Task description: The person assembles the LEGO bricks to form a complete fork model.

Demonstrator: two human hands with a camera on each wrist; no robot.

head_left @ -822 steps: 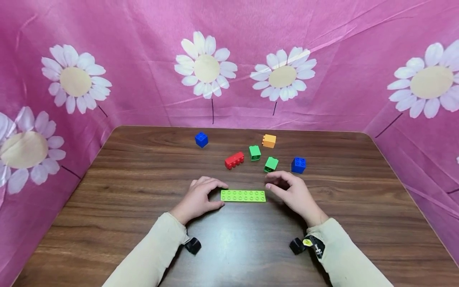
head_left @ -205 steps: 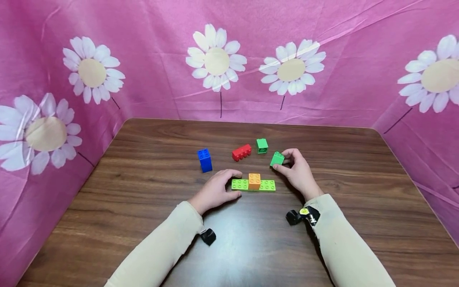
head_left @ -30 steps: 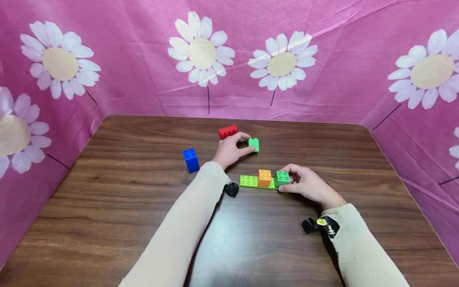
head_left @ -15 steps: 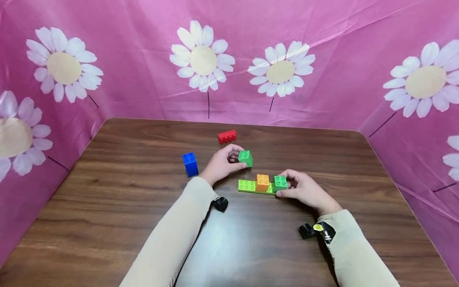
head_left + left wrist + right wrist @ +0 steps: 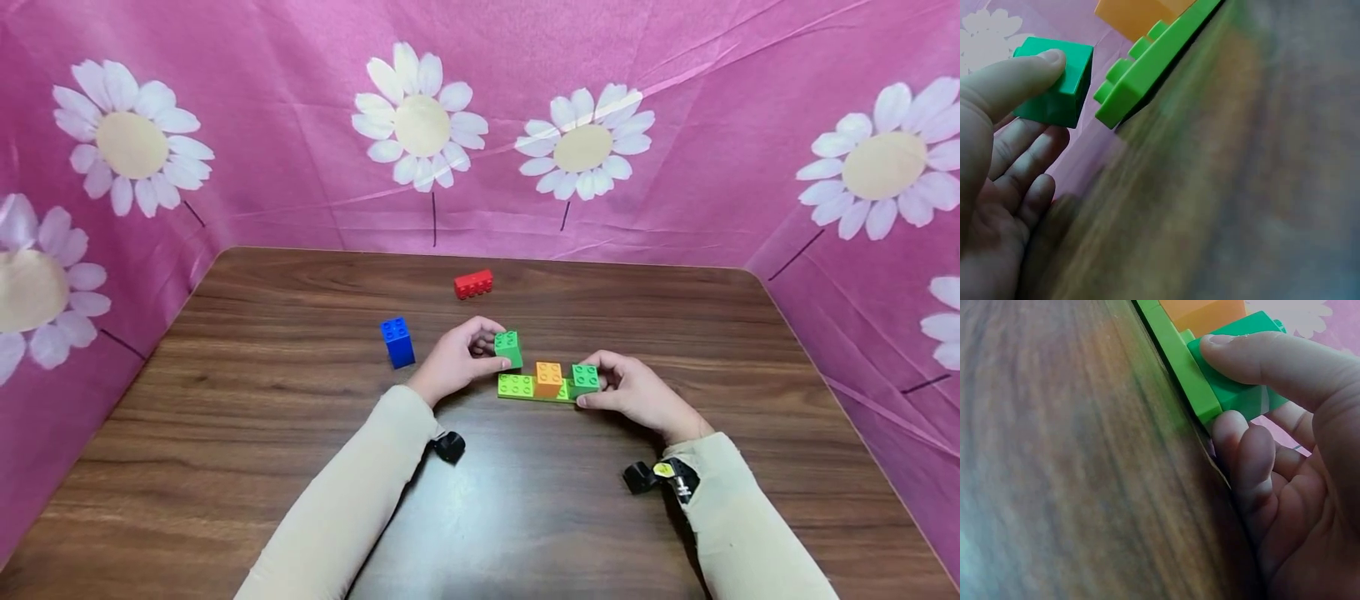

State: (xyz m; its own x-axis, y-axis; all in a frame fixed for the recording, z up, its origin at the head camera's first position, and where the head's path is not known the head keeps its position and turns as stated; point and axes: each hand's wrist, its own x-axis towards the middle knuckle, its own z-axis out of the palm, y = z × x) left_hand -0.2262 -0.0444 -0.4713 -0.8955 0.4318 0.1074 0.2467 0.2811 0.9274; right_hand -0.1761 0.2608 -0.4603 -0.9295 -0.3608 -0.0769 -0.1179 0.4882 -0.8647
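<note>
My left hand [image 5: 459, 360] pinches a green toy brick [image 5: 507, 349] between thumb and fingers, studs up, just behind the left end of the lime-green studded strip [image 5: 516, 386]. In the left wrist view that brick [image 5: 1054, 81] is apart from the strip's end [image 5: 1129, 87]. An orange brick [image 5: 548, 379] sits on the strip's middle. On its right end stands a second green brick [image 5: 585, 380], which my right hand [image 5: 637, 393] grips. The right wrist view shows the thumb on this green brick [image 5: 1235, 390] and curled fingers at the strip's end.
A tall blue block [image 5: 397, 342] with studs on top stands left of my left hand. Farther back on the wooden table [image 5: 300, 333] lies a red brick [image 5: 473, 285] with its studs facing forward. A pink flowered cloth [image 5: 315, 125] hangs behind the table.
Over the last second my left hand has lifted the green brick, turned its studs upward and brought it toward the strip. Earlier, the orange and other green bricks joined the strip; the blue bricks became one stack.
</note>
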